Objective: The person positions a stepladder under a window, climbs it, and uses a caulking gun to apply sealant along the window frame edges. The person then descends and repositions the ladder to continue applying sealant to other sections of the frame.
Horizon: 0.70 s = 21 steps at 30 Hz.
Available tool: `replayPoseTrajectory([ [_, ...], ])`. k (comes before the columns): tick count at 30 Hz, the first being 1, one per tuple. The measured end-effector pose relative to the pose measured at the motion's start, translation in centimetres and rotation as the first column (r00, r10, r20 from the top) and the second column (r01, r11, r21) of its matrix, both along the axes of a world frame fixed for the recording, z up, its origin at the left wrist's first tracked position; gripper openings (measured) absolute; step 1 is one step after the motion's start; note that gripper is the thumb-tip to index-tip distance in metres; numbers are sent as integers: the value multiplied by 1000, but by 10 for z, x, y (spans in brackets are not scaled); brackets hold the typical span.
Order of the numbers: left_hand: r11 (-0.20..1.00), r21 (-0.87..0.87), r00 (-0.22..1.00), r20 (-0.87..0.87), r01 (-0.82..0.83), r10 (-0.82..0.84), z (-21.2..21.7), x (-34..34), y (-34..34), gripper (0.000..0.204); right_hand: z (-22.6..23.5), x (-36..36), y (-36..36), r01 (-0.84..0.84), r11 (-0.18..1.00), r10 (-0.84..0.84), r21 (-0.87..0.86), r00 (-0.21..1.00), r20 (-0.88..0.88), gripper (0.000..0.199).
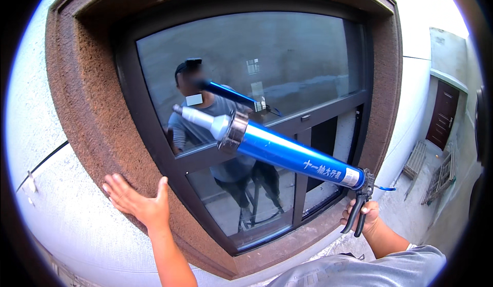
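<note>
A long blue caulking gun [295, 151] with a white nozzle [208, 122] and a dark front collar slants across the view, its tip up and to the left. My right hand [368, 216] is wrapped round its black handle [355, 217] at the lower right. The nozzle tip overlaps the window glass [303, 56] in the picture; I cannot tell how far it is from the pane. My left hand [137, 201] lies with fingers spread against the rough brown window surround [102, 133], by the white wall.
The dark window frame [236, 156] has a small latch on its crossbar, and the glass reflects a person with the blue tube. White wall [56, 194] borders the surround. Far below at right are a brown door [442, 113] and ladder-like racks [440, 176] on the ground.
</note>
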<state>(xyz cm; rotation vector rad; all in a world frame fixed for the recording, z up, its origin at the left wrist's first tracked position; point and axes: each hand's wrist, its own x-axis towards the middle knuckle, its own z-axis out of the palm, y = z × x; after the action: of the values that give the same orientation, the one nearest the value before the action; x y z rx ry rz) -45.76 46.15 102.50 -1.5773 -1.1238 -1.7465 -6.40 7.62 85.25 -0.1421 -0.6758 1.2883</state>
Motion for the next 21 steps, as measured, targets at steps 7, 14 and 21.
replayPoseTrajectory([
  [7,987,61,983,-104,-146,152,-14,0,28,74,14,-14,-19,119,988,-125,97,991,53,58],
  [14,978,107,974,-125,-178,191,-12,-6,33,70,-8,-20,-21,121,983,-121,140,993,-8,58],
  [21,985,81,979,-121,-152,161,-14,-2,32,72,-17,-21,-21,112,987,-106,114,993,-51,57],
])
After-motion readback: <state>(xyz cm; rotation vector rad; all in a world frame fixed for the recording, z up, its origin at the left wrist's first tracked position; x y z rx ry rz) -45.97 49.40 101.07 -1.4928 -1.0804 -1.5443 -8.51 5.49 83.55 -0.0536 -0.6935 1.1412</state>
